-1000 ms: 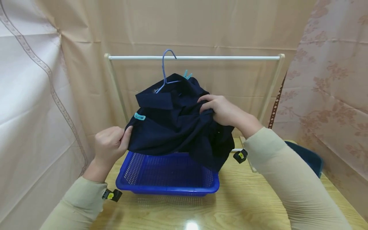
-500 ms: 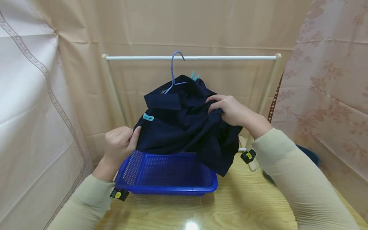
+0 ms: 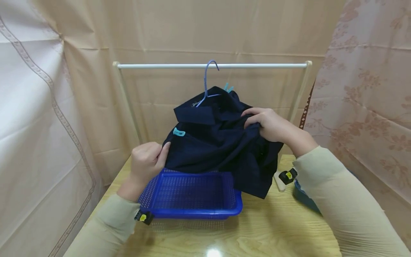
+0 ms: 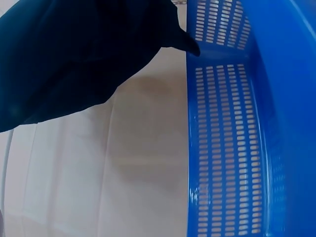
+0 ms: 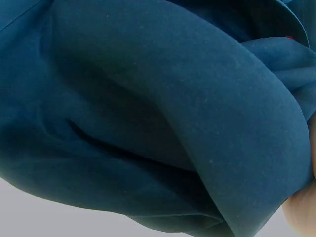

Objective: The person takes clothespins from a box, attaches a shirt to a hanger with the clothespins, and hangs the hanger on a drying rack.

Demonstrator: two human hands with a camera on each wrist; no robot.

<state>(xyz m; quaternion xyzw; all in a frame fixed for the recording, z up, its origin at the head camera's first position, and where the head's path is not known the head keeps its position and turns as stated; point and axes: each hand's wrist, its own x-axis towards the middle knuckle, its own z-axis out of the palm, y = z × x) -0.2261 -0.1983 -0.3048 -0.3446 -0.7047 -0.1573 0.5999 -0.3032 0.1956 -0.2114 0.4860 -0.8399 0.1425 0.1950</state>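
Both hands hold up a dark navy collared shirt on a blue hanger, whose hook overlaps the rack's bar in the head view. Whether hook and bar touch, I cannot tell. My left hand pinches the shirt's left side, thumb in front, just below a light blue clothespin. On the other side, my right hand grips bunched cloth below the far shoulder. A second clothespin stands up behind the collar. Folded cloth fills most of the right wrist view.
Under the shirt a blue perforated basket stands on the wooden table. Behind is a white rack bar on two uprights. A dark teal container is partly hidden by the right sleeve. Curtains hang behind and at both sides.
Both hands have carried the shirt and hanger to the right, keeping their holds. The hook appears slightly lower against the bar. The view has shifted a little.
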